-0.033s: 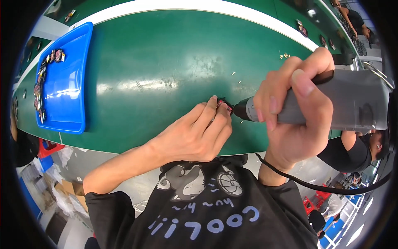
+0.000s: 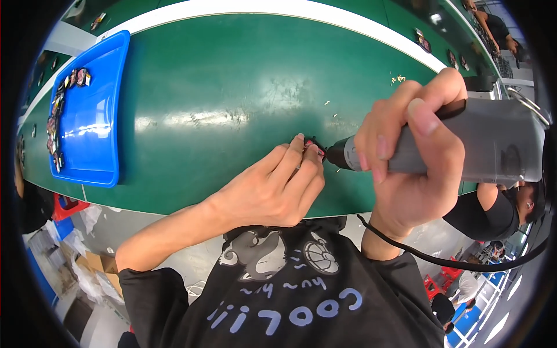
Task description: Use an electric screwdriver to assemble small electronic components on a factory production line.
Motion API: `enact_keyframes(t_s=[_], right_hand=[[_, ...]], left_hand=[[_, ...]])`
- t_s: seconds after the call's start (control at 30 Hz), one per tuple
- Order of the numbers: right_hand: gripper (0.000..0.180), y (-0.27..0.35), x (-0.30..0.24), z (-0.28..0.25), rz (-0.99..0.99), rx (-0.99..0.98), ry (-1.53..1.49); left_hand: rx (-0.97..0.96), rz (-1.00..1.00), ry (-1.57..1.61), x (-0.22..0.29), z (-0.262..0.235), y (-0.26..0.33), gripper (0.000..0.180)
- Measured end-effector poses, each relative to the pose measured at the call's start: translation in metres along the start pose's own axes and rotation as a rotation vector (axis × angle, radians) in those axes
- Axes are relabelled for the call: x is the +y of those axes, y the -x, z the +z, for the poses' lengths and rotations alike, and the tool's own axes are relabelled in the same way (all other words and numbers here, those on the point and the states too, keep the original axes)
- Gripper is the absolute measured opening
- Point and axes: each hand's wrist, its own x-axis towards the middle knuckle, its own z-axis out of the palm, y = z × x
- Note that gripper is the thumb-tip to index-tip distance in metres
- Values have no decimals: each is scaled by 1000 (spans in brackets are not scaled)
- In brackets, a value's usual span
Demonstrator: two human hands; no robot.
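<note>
My left hand (image 2: 284, 184) reaches in from the left, its fingertips closed on a small dark part with reddish-pink areas (image 2: 314, 146) at the table surface. The fingers cover much of this part. Wrapped round the front of a grey electric screwdriver (image 2: 493, 139) is my right hand (image 2: 415, 142). The tool lies nearly level in the picture, and its black nose points left and meets the right edge of the small part. Its bit tip is too small to make out.
A blue tray (image 2: 98, 145) stands at the left, with several small dark parts (image 2: 55, 124) along its far-left side. Tiny light-coloured screws (image 2: 398, 78) lie on the green table (image 2: 203, 69). A black cable (image 2: 464, 265) hangs at the lower right; a co-worker (image 2: 493, 211) sits nearby.
</note>
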Motion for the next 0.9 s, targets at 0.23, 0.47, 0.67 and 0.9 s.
enact_keyframes(t_s=[0.23,0.47,0.67,0.9], right_hand=[[8,17,6,0,-23,92,-135],[13,30,4,3,-48,170,-101],[19,35,3,-15,-77,84,8],[12,15,-96,-158,-498,361,57]], left_hand=[[9,-46,57,4,0,-4,12],[-95,-124,159,7,-9,-11,11],[-208,-108,286,-5,-25,-18,20],[-133,1,188,-75,-12,-74,31]])
